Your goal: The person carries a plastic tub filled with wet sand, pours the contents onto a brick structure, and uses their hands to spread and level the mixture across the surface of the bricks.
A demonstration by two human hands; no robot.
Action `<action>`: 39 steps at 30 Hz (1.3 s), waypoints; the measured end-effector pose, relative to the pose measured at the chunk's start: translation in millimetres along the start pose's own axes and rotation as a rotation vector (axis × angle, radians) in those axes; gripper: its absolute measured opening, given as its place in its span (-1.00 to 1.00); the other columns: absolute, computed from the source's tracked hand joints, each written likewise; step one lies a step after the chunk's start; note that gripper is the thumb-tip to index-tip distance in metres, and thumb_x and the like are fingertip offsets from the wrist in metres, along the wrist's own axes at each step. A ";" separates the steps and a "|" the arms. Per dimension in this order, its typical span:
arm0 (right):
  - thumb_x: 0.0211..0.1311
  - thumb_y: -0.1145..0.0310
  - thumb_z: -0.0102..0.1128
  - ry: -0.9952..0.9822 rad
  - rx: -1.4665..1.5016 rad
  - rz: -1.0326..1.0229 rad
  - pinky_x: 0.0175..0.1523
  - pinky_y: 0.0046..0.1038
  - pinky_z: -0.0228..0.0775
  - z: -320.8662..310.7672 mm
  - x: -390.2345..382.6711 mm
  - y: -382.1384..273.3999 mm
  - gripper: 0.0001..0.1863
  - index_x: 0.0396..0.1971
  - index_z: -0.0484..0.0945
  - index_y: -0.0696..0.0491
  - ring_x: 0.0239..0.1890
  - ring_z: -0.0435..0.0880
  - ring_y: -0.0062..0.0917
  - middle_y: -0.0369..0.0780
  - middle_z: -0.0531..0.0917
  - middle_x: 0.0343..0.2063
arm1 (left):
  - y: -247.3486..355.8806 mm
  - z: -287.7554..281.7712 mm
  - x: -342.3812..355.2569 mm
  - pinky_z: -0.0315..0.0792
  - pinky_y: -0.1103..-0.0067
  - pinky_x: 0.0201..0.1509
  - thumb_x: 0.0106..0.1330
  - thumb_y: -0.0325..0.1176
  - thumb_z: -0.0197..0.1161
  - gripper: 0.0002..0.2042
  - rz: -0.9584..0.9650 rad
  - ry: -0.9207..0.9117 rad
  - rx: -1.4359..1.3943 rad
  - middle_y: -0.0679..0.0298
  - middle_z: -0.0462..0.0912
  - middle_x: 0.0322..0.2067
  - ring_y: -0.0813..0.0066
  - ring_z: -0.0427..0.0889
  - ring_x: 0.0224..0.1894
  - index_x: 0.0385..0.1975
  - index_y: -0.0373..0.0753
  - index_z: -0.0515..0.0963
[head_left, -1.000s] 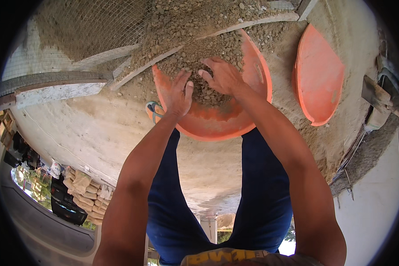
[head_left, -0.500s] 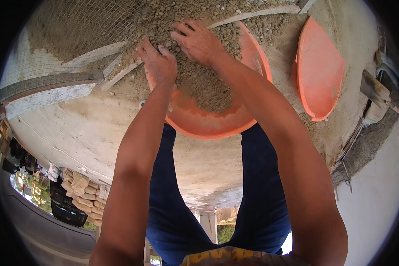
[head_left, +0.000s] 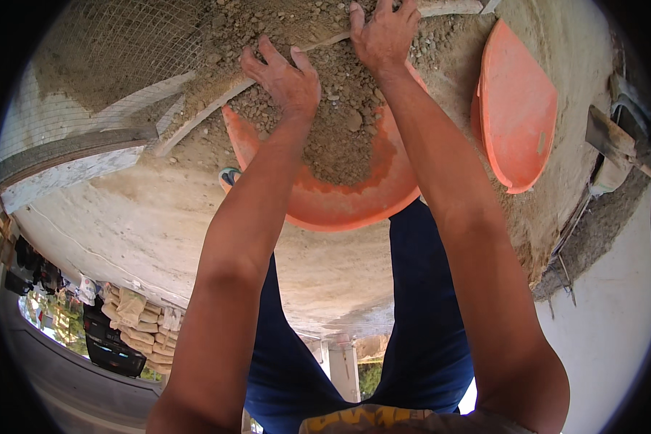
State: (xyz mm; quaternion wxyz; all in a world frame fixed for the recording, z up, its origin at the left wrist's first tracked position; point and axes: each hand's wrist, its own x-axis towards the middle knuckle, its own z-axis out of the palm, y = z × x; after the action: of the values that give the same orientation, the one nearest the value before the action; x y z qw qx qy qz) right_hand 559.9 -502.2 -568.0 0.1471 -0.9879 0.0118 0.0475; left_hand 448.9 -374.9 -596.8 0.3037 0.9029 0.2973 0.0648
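My left hand (head_left: 286, 83) is open, fingers spread and bent over loose gravelly soil (head_left: 340, 145) at the wooden rim (head_left: 195, 119) of a wire-mesh screen (head_left: 137, 43). My right hand (head_left: 383, 36) is also open, its bent fingers apart on the soil farther up, reaching the picture's top edge. Beneath both arms lies an orange plastic basin (head_left: 333, 213) with a cut or broken side, holding much of that soil. A second curved orange piece (head_left: 517, 108) rests to its right.
A sandal (head_left: 228, 179) lies left of the basin on the concrete floor (head_left: 123, 210). Worn metal tools (head_left: 611, 141) are at the far right. Stacked pale sacks (head_left: 141, 325) and dark objects (head_left: 108, 340) sit at the lower left. My legs frame the floor below the basin.
My right hand has moved up and to the right along the soil. My left hand went up, then shifted right. More of the basin's soil shows between my arms.
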 end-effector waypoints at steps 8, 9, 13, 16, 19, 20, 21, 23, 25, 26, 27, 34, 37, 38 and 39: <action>0.40 0.29 0.17 -0.711 0.522 -0.318 0.33 -0.09 0.35 -6.7 -94.4 2.0 -0.51 0.31 0.40 -0.06 0.27 0.48 -0.13 -0.05 0.48 0.16 | -35.4 -43.9 -18.6 0.36 0.09 0.34 0.42 -0.41 0.16 -0.68 0.359 -0.640 -0.199 -0.04 0.37 0.31 -0.17 0.38 0.33 0.15 -0.27 0.54; 0.40 0.28 0.18 -0.624 0.431 -0.416 0.33 -0.08 0.33 -17.7 -101.9 16.8 -0.51 0.30 0.40 -0.06 0.27 0.47 -0.13 -0.04 0.47 0.16 | -34.2 -64.8 -23.3 0.40 0.13 0.33 0.42 -0.42 0.16 -0.69 0.206 -0.935 -0.350 -0.03 0.37 0.32 -0.14 0.40 0.33 0.13 -0.27 0.55; 0.33 0.19 0.32 -0.223 0.087 -0.229 0.29 -0.07 0.30 -49.5 -109.0 81.5 -0.40 0.32 0.37 -0.06 0.29 0.47 -0.12 -0.04 0.47 0.20 | -87.9 -115.8 -43.3 0.49 0.16 0.19 0.37 -0.38 0.23 -0.61 0.257 -0.205 0.180 -0.11 0.47 0.19 -0.12 0.59 0.08 0.18 -0.30 0.48; 0.24 0.17 0.41 -0.256 0.116 0.209 0.14 -0.11 0.42 -31.5 -105.2 142.9 -0.47 0.16 0.53 0.04 0.02 0.65 -0.12 0.00 0.65 -0.02 | -162.2 -101.9 -81.4 0.56 0.23 0.03 0.43 -0.32 0.28 -0.69 -0.604 -0.248 0.195 0.07 0.63 -0.08 0.14 0.67 -0.09 0.08 -0.30 0.50; 0.22 0.18 0.43 -0.595 0.263 0.403 -0.02 -0.15 0.48 -24.5 -103.7 168.1 -0.60 -0.07 0.66 0.13 -0.19 0.71 -0.16 0.00 0.72 -0.27 | -170.0 -113.2 -105.4 0.63 0.34 -0.16 0.46 -0.36 0.29 -0.75 -0.985 -0.570 -0.432 0.16 0.67 -0.20 0.33 0.69 -0.24 -0.01 -0.32 0.48; 0.22 0.20 0.43 -0.569 0.341 0.385 -0.07 -0.17 0.49 -26.6 -108.4 168.6 -0.65 -0.14 0.68 0.15 -0.26 0.71 -0.19 -0.01 0.72 -0.36 | -168.5 -118.3 -112.3 0.64 0.38 -0.21 0.46 -0.36 0.30 -0.76 -1.026 -0.573 -0.602 0.17 0.68 -0.21 0.36 0.70 -0.29 -0.03 -0.33 0.46; 0.22 0.21 0.42 -0.540 0.418 0.366 -0.12 -0.18 0.50 -30.6 -113.4 169.5 -0.68 -0.22 0.70 0.17 -0.33 0.71 -0.21 -0.02 0.72 -0.44 | -163.9 -119.1 -120.9 0.60 0.45 -0.28 0.47 -0.42 0.26 -0.81 -1.019 -0.512 -0.622 0.21 0.67 -0.25 0.44 0.67 -0.34 -0.04 -0.33 0.48; 0.24 0.22 0.42 -0.465 0.430 0.359 -0.14 -0.22 0.48 -33.6 -131.9 172.9 -0.70 -0.23 0.70 0.17 -0.36 0.68 -0.29 -0.06 0.69 -0.47 | -148.0 -117.1 -134.5 0.50 0.58 -0.43 0.49 -0.53 0.19 -0.89 -0.992 -0.383 -0.670 0.28 0.67 -0.31 0.60 0.60 -0.44 -0.06 -0.34 0.50; 0.28 0.24 0.40 -0.482 0.427 0.377 -0.15 -0.29 0.48 -41.2 -147.6 158.4 -0.71 -0.20 0.70 0.18 -0.38 0.65 -0.40 -0.12 0.69 -0.48 | -160.0 -129.8 -155.1 0.51 0.58 -0.42 0.49 -0.52 0.20 -0.89 -0.845 -0.332 -0.730 0.30 0.66 -0.32 0.60 0.59 -0.44 -0.07 -0.34 0.51; 0.31 0.26 0.38 -0.530 0.388 0.402 -0.15 -0.35 0.49 -53.8 -155.4 152.0 -0.71 -0.17 0.71 0.19 -0.38 0.64 -0.46 -0.15 0.71 -0.47 | -158.2 -137.2 -164.0 0.51 0.58 -0.41 0.49 -0.51 0.21 -0.89 -0.775 -0.313 -0.763 0.31 0.66 -0.33 0.60 0.59 -0.44 -0.07 -0.34 0.51; 0.34 0.28 0.37 -0.578 0.352 0.424 -0.15 -0.40 0.49 -67.0 -164.4 144.1 -0.71 -0.13 0.71 0.20 -0.39 0.62 -0.52 -0.19 0.72 -0.46 | -156.7 -152.0 -174.0 0.48 0.60 -0.42 0.48 -0.52 0.21 -0.89 -0.721 -0.320 -0.851 0.33 0.64 -0.36 0.62 0.57 -0.45 -0.08 -0.35 0.52; 0.37 0.35 0.34 -0.178 0.820 0.318 -0.09 -0.45 0.47 -150.8 -227.0 143.4 -0.70 0.01 0.68 0.18 -0.30 0.56 -0.62 -0.25 0.71 -0.38 | -80.4 -227.2 -177.6 0.43 0.65 -0.40 0.47 -0.43 0.29 -0.90 -0.581 -0.166 -0.826 0.34 0.63 -0.39 0.69 0.52 -0.46 -0.21 -0.32 0.56; 0.36 0.33 0.35 -0.243 0.772 0.353 -0.07 -0.42 0.49 -189.4 -206.3 99.8 -0.69 -0.01 0.67 0.21 -0.25 0.63 -0.59 -0.13 0.75 -0.34 | -72.3 -264.4 -125.7 0.44 0.67 -0.40 0.48 -0.43 0.28 -0.91 -0.444 -0.186 -0.745 0.33 0.63 -0.41 0.69 0.52 -0.46 -0.23 -0.31 0.56; 0.36 0.33 0.35 -0.246 0.748 0.350 -0.07 -0.41 0.50 -204.4 -197.7 93.0 -0.68 -0.02 0.66 0.22 -0.23 0.66 -0.57 -0.09 0.75 -0.32 | -60.5 -277.0 -117.2 0.49 0.64 -0.37 0.48 -0.42 0.28 -0.90 -0.426 -0.203 -0.725 0.32 0.64 -0.39 0.65 0.56 -0.43 -0.22 -0.32 0.55; 0.35 0.33 0.35 -0.243 0.723 0.343 -0.06 -0.38 0.50 -218.8 -197.9 85.7 -0.68 -0.02 0.65 0.23 -0.21 0.69 -0.53 -0.05 0.76 -0.31 | -48.5 -292.2 -108.5 0.54 0.62 -0.34 0.48 -0.41 0.28 -0.89 -0.403 -0.222 -0.702 0.31 0.65 -0.37 0.62 0.60 -0.40 -0.21 -0.32 0.54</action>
State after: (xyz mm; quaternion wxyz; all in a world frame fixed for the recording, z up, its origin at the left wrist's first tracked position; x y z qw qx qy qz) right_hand 379.5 -646.2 -365.2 0.4748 -0.8436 0.1745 0.1804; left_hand 249.4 -257.5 -382.5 0.6299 0.6697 0.3933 0.0039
